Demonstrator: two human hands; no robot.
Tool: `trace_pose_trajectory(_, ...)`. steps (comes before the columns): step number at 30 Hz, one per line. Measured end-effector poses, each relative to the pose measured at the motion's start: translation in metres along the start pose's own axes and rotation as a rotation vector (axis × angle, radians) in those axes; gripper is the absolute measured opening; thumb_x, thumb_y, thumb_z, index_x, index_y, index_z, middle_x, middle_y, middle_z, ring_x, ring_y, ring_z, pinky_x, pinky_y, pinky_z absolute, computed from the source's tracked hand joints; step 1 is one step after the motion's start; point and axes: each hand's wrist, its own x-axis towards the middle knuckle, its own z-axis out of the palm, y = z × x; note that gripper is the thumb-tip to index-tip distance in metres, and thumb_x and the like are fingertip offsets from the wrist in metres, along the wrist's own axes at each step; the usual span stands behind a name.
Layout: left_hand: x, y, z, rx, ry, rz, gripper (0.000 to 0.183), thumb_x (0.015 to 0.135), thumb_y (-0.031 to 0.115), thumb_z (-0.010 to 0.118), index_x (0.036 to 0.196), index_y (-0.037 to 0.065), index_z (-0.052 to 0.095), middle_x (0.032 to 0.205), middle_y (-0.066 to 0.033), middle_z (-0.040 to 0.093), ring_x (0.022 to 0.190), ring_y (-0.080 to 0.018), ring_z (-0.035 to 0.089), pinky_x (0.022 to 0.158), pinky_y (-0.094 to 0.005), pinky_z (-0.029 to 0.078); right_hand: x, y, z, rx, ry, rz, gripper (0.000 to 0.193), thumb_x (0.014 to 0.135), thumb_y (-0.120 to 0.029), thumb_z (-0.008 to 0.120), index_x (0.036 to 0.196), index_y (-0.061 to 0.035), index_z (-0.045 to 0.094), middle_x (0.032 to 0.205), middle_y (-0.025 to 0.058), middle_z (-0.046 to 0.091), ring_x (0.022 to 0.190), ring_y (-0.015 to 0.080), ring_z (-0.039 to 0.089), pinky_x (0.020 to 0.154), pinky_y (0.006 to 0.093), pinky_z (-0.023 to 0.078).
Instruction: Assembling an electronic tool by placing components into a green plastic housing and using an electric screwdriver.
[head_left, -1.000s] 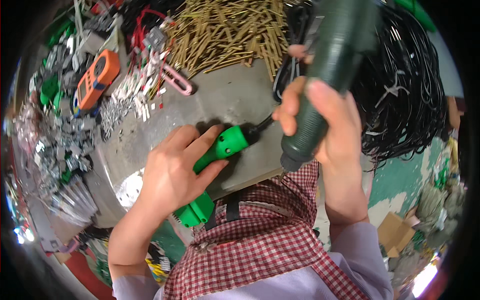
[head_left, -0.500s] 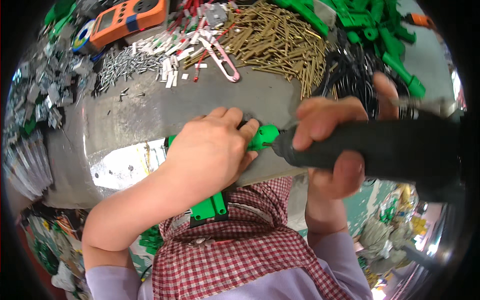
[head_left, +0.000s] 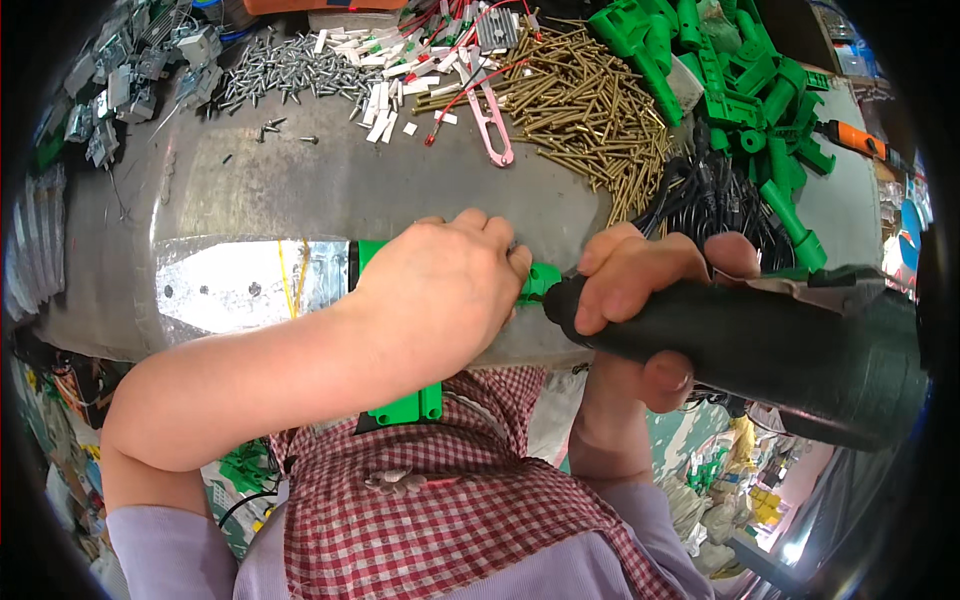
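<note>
My left hand is closed over a green plastic tool body lying across the bench, pressing it down. Its middle is hidden under the fingers. From the body's left end a shiny flat plate with a few holes reaches out. A lower green section sticks out toward my apron, below my left forearm. My right hand grips a thick black cylindrical power screwdriver, held nearly level. Its nose meets the right end of the green body; the bit's exact contact is hidden.
Beyond my hands lie heaps of silver screws, white connectors and long brass-coloured screws. Pink-handled snips rest before them. Far right are black cables and green plastic housings; metal parts pile up far left.
The whole view has shifted, so the far heaps show lower down and the shiny plate shows more fully. Both hands keep their grips, and the screwdriver's nose stays at the green body's right end.
</note>
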Motion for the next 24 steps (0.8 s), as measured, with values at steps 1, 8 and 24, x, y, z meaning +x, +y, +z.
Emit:
trace_pose_trajectory(1,0.0,0.0,0.001,0.007,0.021,0.01,0.036,0.079,0.028,0.067,0.108,0.008,0.06,0.093,-0.0092,0.057,0.09,-0.0269,0.06,0.073,-0.0375,0.052,0.001,0.005,0.002,0.035,0.008,-0.055,0.079,0.085,-0.051,0.067,0.141,-0.0087,0.03,0.076,0.0048,0.057,0.057,0.0148,0.055,0.067,0.0381,0.042)
trace_pose_trajectory(8,0.003,0.0,0.004,-0.02,0.066,0.045,0.034,0.079,0.028,0.068,0.104,0.006,0.062,0.09,-0.0102,0.059,0.089,-0.0276,0.061,0.074,-0.0384,0.052,-0.009,-0.007,0.007,0.05,0.163,-0.032,0.094,0.082,-0.046,0.073,0.142,-0.002,0.017,0.08,0.0068,0.062,0.067,0.0192,0.061,0.078,0.0401,0.049)
trace_pose_trajectory(24,0.045,-0.015,0.001,0.021,0.167,-0.039,0.033,0.082,0.031,0.067,0.097,0.001,0.063,0.093,-0.0146,0.063,0.095,-0.0314,0.062,0.08,-0.0417,0.052,-0.015,-0.033,0.033,0.057,-0.067,-0.06,0.076,0.083,-0.046,0.07,0.136,-0.008,0.03,0.076,0.006,0.059,0.058,0.0193,0.058,0.065,0.0403,0.043)
